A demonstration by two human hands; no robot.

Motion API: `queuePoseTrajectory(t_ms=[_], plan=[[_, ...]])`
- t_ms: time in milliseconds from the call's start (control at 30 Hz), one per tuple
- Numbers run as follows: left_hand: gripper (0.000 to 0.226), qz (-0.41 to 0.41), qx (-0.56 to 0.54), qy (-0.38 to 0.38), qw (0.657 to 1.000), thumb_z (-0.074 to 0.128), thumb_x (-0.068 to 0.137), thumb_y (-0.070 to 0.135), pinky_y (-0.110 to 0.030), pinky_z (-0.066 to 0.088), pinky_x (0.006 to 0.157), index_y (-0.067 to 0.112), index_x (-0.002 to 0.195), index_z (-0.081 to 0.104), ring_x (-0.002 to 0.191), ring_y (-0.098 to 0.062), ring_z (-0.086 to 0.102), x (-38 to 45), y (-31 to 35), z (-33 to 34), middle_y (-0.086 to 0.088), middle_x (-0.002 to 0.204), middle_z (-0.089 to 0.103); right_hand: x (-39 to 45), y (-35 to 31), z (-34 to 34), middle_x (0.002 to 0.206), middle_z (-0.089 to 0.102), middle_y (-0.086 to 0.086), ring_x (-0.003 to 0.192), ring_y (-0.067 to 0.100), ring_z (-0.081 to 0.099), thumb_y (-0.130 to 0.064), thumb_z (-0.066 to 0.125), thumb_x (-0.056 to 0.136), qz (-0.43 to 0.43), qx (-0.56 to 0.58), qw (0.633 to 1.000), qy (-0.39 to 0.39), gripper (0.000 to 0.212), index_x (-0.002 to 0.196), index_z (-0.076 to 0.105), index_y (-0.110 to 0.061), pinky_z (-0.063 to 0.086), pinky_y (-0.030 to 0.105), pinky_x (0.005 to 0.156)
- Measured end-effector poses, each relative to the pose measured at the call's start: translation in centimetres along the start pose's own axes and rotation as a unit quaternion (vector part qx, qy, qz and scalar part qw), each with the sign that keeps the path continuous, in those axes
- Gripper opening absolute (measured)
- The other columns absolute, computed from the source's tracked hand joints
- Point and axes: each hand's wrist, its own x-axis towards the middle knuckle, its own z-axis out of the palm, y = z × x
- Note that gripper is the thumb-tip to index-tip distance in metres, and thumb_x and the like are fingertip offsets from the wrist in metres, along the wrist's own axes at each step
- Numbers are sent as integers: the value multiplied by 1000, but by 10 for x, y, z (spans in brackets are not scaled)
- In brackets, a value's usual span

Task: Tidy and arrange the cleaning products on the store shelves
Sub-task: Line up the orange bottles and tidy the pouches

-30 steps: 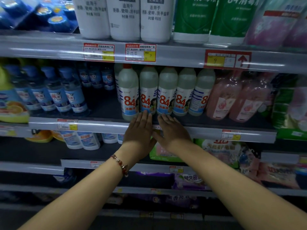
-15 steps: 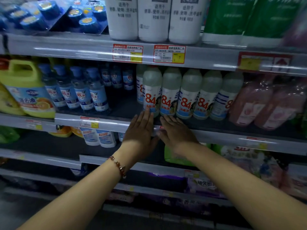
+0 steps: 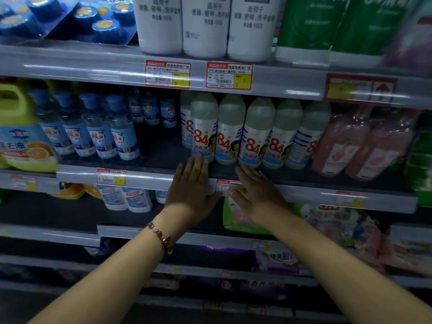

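Both hands flat, fingers straight, holding nothing: left hand [image 3: 190, 183] fingertips touching base of upright leftmost front 84 disinfectant bottle [image 3: 203, 127], nearer than right hand [image 3: 253, 190], row just beyond fingertips.

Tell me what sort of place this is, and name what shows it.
Most likely a shop aisle for cleaning products. Price tags sit along the shelf edges, rows of identical "84" bottles face outward, and blue-capped bottles are lined up the same way beside them.
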Motion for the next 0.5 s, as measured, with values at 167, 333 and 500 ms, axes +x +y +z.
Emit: queuePoseTrajectory(t_ms=[167, 333, 500], plan=[[90, 2, -9, 12, 1000, 29, 101, 65, -42, -8, 127, 10, 161, -7, 157, -25, -12, 8, -3, 2, -10, 170, -15, -6, 21, -11, 170, -1, -4, 156, 11, -2, -51, 33, 106, 38, 8, 999, 13, 70, 162, 6, -20, -4, 25, 123], [85, 25, 0, 17, 1000, 27, 103, 62, -42, -10, 126, 11, 161, -7, 157, -25, -12, 4, 6, 3, -8, 169, -16, -8, 41, -16, 170, 1, -5, 156, 12, 1, -53, 33, 105, 69, 5, 997, 21, 70, 162, 6, -21, -1, 26, 123], [78, 162, -6, 15, 987, 32, 105, 53, -35, -19, 121, 14, 162, -4, 156, -21, -16, 5, 49, 7, -6, 170, -16, -4, 51, -16, 170, 4, -5, 156, 12, 1, -53, 36, 105, 56, 13, 998, 29, 70, 162, 10, -22, -2, 25, 122]])
